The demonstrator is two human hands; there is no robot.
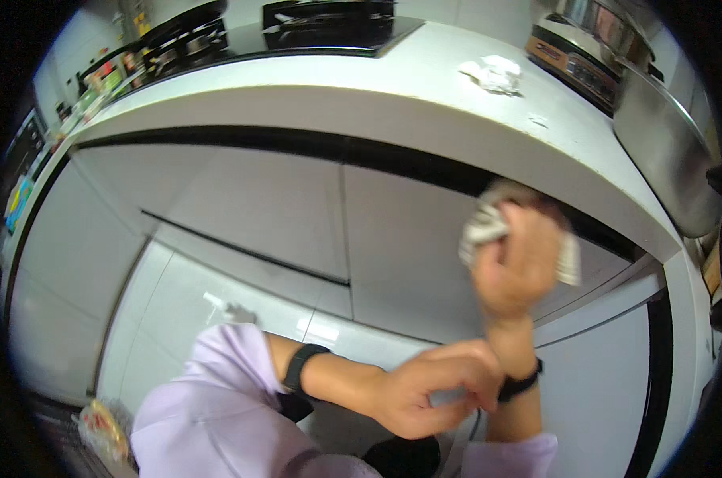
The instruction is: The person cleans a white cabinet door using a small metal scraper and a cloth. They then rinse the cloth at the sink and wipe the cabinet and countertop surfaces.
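Observation:
My right hand (516, 263) presses a light, crumpled cloth (483, 230) against the upper edge of a grey cabinet front (409, 239). Hand and cloth are blurred. Part of the cloth reaches the dark recessed strip (433, 170) under the countertop. Lower down, my left hand (438, 388) is at my right wrist, its thumb and fingers curled into a ring beside the black wristband (519, 381). Whether those fingertips pinch the band cannot be made out. A second dark band (304, 367) circles my left forearm.
Crumpled foil (495, 74) lies on the white countertop (337, 71), right of a black cooktop (319, 42). A large metal pot (660, 149) stands at the right edge, near a boxy appliance (576, 66). Bottles crowd the far left. A plastic bag (104, 430) sits low at left.

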